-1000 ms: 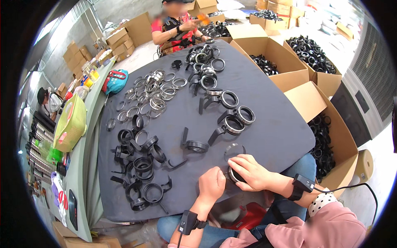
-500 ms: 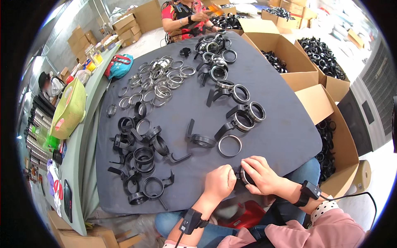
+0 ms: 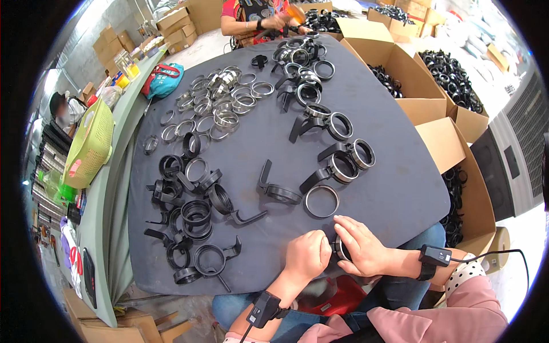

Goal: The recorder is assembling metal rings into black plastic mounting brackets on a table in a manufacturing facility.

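Note:
My left hand [image 3: 307,255] is closed in a fist at the near edge of the dark table [image 3: 394,188]. Beside it my right hand [image 3: 361,246] cups a black ring part [image 3: 337,249], which is mostly hidden between the two hands. Both hands touch that part. Just beyond my fingers lies a loose silver ring [image 3: 321,201], and left of it a black clamp with a handle [image 3: 276,188]. Both wrists carry small black devices with cables.
Piles of black clamps [image 3: 191,223] cover the left of the table, silver rings [image 3: 220,106] the far left, assembled ring clamps [image 3: 337,143] the right. Open cardboard boxes [image 3: 426,86] of black parts stand at right. Another person [image 3: 257,17] works at the far end. A green basket [image 3: 91,143] sits left.
My hands and the held part have drawn closer to the near table edge and to each other. The view has tilted down a little.

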Action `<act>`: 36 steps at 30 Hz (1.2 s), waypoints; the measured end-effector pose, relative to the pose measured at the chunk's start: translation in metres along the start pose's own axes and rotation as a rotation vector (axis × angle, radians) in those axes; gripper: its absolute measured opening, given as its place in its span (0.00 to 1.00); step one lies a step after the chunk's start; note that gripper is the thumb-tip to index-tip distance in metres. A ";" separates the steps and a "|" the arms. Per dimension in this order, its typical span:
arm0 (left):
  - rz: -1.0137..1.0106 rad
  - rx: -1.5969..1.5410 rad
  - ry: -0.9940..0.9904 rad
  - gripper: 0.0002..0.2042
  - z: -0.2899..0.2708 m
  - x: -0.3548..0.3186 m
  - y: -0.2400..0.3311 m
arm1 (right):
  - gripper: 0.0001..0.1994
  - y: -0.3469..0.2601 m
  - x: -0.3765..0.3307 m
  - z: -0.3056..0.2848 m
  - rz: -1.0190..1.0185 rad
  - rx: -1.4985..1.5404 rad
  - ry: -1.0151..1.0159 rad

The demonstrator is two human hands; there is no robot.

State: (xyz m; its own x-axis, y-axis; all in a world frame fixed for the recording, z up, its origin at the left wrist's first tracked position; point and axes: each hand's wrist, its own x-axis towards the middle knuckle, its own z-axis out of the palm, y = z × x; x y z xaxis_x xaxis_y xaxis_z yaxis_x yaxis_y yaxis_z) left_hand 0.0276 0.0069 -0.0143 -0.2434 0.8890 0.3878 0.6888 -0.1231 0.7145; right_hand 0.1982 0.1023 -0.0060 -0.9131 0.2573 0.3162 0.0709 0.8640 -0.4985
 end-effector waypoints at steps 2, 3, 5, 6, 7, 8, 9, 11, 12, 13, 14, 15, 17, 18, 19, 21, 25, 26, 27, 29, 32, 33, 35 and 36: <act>0.011 0.001 0.003 0.09 0.000 0.002 0.000 | 0.40 -0.002 0.002 0.000 -0.004 -0.010 0.010; 0.028 -0.006 0.020 0.09 0.001 0.003 0.000 | 0.40 -0.003 0.003 0.000 0.009 -0.012 0.005; 0.057 -0.011 0.043 0.09 0.002 0.005 -0.001 | 0.40 -0.003 0.003 -0.001 0.016 -0.023 0.006; 0.050 -0.003 0.033 0.09 0.002 0.004 -0.001 | 0.40 -0.002 0.002 0.001 0.013 -0.012 0.010; 0.043 0.006 0.023 0.08 0.002 0.004 -0.002 | 0.40 0.000 0.002 0.001 0.010 0.000 0.014; 0.053 0.010 0.030 0.08 0.002 0.003 -0.003 | 0.40 0.002 0.002 0.002 0.002 -0.007 0.020; 0.013 -0.018 0.006 0.08 0.001 0.003 -0.004 | 0.39 0.005 0.001 0.002 0.016 0.050 0.028; -0.022 -0.044 -0.008 0.07 -0.004 0.005 -0.005 | 0.39 0.007 -0.003 -0.002 0.019 0.102 0.037; -0.035 -0.141 0.098 0.07 -0.009 0.009 -0.005 | 0.38 0.008 -0.008 -0.006 0.052 0.115 0.087; -0.047 -0.240 0.204 0.07 -0.014 0.012 -0.007 | 0.37 0.011 -0.013 -0.011 0.086 0.129 0.135; -0.101 -0.234 0.209 0.10 -0.018 0.013 -0.010 | 0.36 0.017 -0.019 -0.019 0.120 0.095 0.183; -0.100 -0.231 0.224 0.10 -0.017 0.013 -0.014 | 0.34 0.025 -0.024 -0.026 0.154 0.035 0.236; -0.025 0.204 0.173 0.12 -0.008 0.014 -0.018 | 0.33 0.047 -0.029 -0.038 0.327 -0.016 0.248; -0.060 0.356 0.058 0.13 -0.006 0.015 -0.014 | 0.32 0.053 -0.028 -0.044 0.343 -0.048 0.246; -0.062 0.352 0.071 0.13 -0.005 0.015 -0.015 | 0.32 0.059 -0.025 -0.048 0.357 -0.079 0.244; -0.007 0.347 -0.003 0.12 0.000 0.013 -0.021 | 0.31 0.072 -0.012 -0.047 0.344 -0.140 0.204; 0.025 0.345 0.063 0.13 -0.004 0.010 -0.020 | 0.30 0.093 0.045 -0.037 0.228 -0.244 0.186; 0.031 0.345 0.069 0.13 -0.005 0.011 -0.018 | 0.31 0.102 0.057 -0.034 0.225 -0.241 0.229; 0.023 0.307 0.086 0.13 -0.005 0.012 -0.017 | 0.31 0.110 0.069 -0.031 0.219 -0.231 0.270; 0.018 0.270 0.105 0.13 -0.009 0.014 -0.016 | 0.30 0.118 0.094 -0.031 0.280 -0.251 0.283; 0.022 0.271 0.261 0.16 -0.027 0.022 -0.022 | 0.28 0.094 0.108 -0.032 0.173 -0.441 0.360; 0.034 0.286 0.371 0.19 -0.034 0.024 -0.027 | 0.28 0.081 0.111 -0.034 0.053 -0.524 0.359; -0.039 0.265 0.476 0.23 -0.048 0.034 -0.031 | 0.26 0.070 0.107 -0.028 -0.083 -0.498 0.201; -0.087 0.330 0.461 0.25 -0.050 0.040 -0.034 | 0.26 0.070 0.106 -0.021 -0.059 -0.473 0.178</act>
State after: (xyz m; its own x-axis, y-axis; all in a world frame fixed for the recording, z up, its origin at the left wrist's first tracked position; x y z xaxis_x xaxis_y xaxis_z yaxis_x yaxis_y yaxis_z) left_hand -0.0390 0.0244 0.0060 -0.5307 0.5962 0.6024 0.8114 0.1518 0.5645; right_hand 0.1149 0.1988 0.0099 -0.8414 0.2367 0.4859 0.2332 0.9700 -0.0687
